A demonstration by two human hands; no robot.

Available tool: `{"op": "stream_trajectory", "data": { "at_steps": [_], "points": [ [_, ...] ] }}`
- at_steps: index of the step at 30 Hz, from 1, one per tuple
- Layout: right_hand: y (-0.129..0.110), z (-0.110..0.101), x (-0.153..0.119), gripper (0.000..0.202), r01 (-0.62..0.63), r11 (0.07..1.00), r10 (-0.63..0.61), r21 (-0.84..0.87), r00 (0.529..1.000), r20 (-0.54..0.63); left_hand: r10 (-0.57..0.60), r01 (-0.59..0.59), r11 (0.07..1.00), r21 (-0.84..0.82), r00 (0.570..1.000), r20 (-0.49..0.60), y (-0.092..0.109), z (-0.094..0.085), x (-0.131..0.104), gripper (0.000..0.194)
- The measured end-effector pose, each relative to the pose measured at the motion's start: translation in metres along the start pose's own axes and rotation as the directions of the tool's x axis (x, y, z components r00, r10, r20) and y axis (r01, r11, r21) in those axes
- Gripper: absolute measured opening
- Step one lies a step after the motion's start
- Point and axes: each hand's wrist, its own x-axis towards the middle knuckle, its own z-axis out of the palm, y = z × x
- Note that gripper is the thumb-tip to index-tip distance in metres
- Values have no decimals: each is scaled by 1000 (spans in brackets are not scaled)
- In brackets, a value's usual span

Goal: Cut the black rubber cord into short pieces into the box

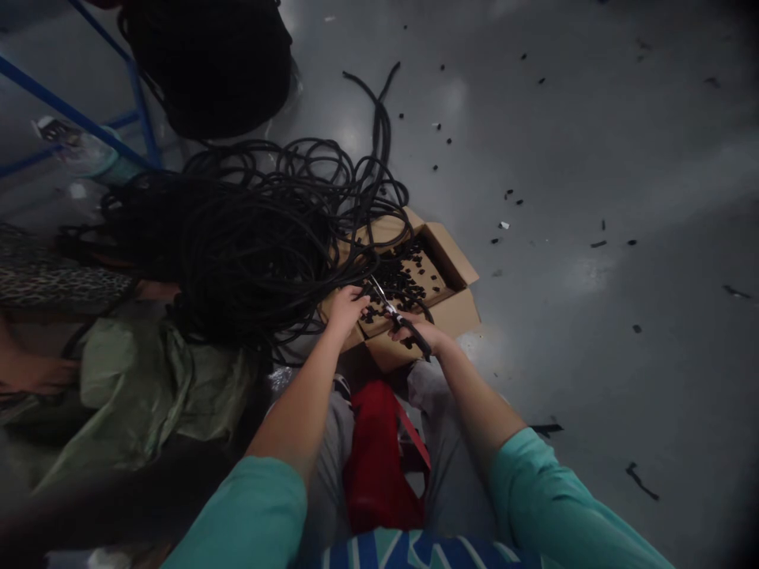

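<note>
Below the middle of the view, my left hand (pixel 347 310) has its fingers closed on a black cord at the near left edge of an open cardboard box (pixel 455 308). My right hand (pixel 422 332) is wrapped round scissors with dark handles (pixel 413 333), whose metal blades point up and left over the box. Many small black pieces (pixel 400 276) lie inside the box. A big tangle of black cord (pixel 254 245) spreads left of the box and over its left flap. Two cord ends (pixel 383 118) reach out beyond it on the floor.
A dark bundle (pixel 207 63) stands at the upper left beside a blue metal frame (pixel 139 111). Another person's hand (pixel 35 371) is at the far left near green fabric (pixel 160 379). Something red (pixel 379 458) sits between my legs. Black scraps dot the grey floor (pixel 563 316).
</note>
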Motion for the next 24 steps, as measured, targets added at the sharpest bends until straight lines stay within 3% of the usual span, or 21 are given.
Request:
{"op": "stream_trajectory", "data": {
  "at_steps": [7, 12, 24],
  "points": [
    [-7, 3, -3, 57, 15, 990, -12, -137, 1000, 22, 26, -28, 997, 66, 999, 38, -6, 0, 3, 10],
    [-7, 3, -3, 58, 43, 987, -39, -153, 999, 24, 17, -20, 996, 86, 999, 40, -7, 2, 4, 15],
    [-4, -2, 0, 53, 45, 989, -39, -138, 998, 42, 9, -34, 989, 141, 984, 179, 5, -5, -2, 13]
  ]
}}
